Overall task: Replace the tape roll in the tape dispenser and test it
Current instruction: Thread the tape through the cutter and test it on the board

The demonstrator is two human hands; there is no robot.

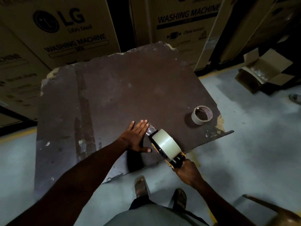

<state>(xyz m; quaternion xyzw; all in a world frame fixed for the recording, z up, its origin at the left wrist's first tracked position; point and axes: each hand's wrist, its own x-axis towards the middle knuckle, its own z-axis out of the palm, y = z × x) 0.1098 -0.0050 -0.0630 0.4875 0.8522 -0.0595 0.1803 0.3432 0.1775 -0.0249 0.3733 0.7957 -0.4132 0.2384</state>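
A tape dispenser (175, 158) with a full clear tape roll (167, 142) sits tilted on the dark brown table (114, 88) near its front edge. My right hand (187, 172) grips the dispenser's handle. A short strip of clear tape (150, 129) runs from the dispenser's front onto the tabletop. My left hand (136, 137) lies flat with straight fingers, its fingertips pressing the end of that strip. An empty cardboard tape core (202, 115) lies on the table at the right.
Large washing machine cartons (65, 30) stand behind the table. An open cardboard box (263, 70) lies on the grey floor at the right. My feet in sandals (141, 186) are just below the table's front edge. The table's corners are chipped.
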